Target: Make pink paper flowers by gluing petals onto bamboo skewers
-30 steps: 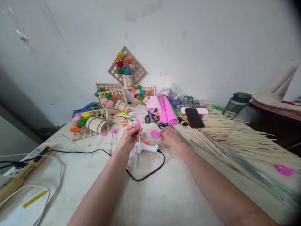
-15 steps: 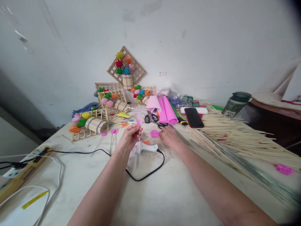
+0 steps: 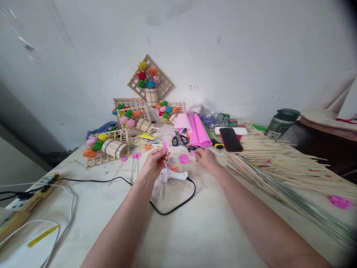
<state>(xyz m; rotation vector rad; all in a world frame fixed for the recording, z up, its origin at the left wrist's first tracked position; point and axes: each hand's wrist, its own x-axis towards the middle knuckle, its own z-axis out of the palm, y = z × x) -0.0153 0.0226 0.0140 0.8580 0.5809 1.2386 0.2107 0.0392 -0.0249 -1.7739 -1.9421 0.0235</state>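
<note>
Pinched in the fingers of my left hand is a pink paper flower, its thin wire stem pointing down. To the right, my right hand is closed on a small pink paper petal at its fingertips. Between the hands a small pile of pink petals lies on the table. A white glue gun rests just below the left hand, with an orange piece by its tip. Several pink flowers on wire stems lie left of the left hand.
Lattice panels with paper flowers stand at the back left. Scissors, pink paper rolls and a phone lie behind the hands. Bamboo sticks cover the right side. A power strip sits at the left edge.
My right hand has lifted away from the petal pile, slightly up and to the right, with a petal at its fingertips. My left hand holds the flower in nearly the same place.
</note>
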